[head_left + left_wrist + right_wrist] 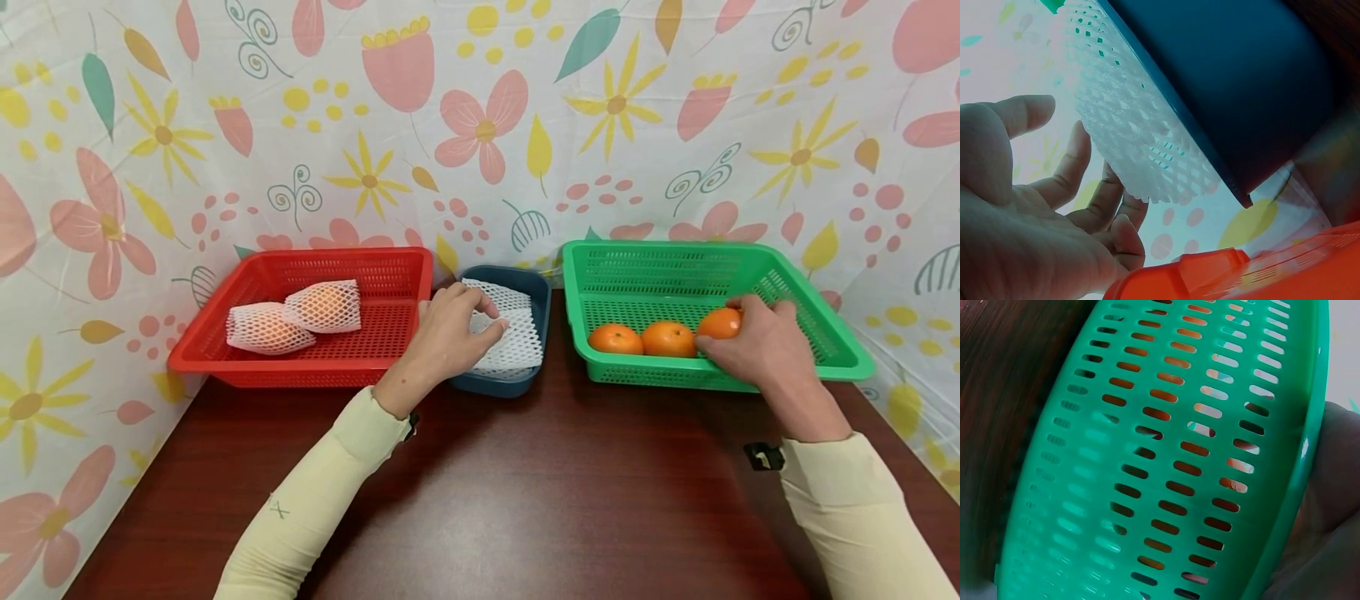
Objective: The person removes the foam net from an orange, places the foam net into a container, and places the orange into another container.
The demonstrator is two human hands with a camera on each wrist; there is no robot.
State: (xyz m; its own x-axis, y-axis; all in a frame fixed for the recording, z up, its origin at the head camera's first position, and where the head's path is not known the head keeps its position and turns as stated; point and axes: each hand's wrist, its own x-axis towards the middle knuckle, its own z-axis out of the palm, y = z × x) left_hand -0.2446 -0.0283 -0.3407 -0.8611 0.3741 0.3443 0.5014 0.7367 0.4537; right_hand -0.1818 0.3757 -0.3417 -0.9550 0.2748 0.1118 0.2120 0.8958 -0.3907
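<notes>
Right hand (761, 342) is gripping an orange (720, 323), while the left hand (450, 332) is holding nothing, its fingers curving loosely apart beside white foam nets (508, 350). On the dark tabletop (480, 500), a green basket (652, 267) is containing the gripped orange, a red basket (300, 367) is standing leftward, and a blue bin (501, 385) is sitting between them, carrying the nets. Two net-wrapped fruits (324, 307) are lying in the red basket; two loose oranges (670, 340) are resting beside the gripped one.

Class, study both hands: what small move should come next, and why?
Probably the right hand should lift its orange clear of the green basket: thumb and fingers already hold it, the left hand is at the white foam nets in the blue bin, and two netted fruits lie in the red basket.
</notes>
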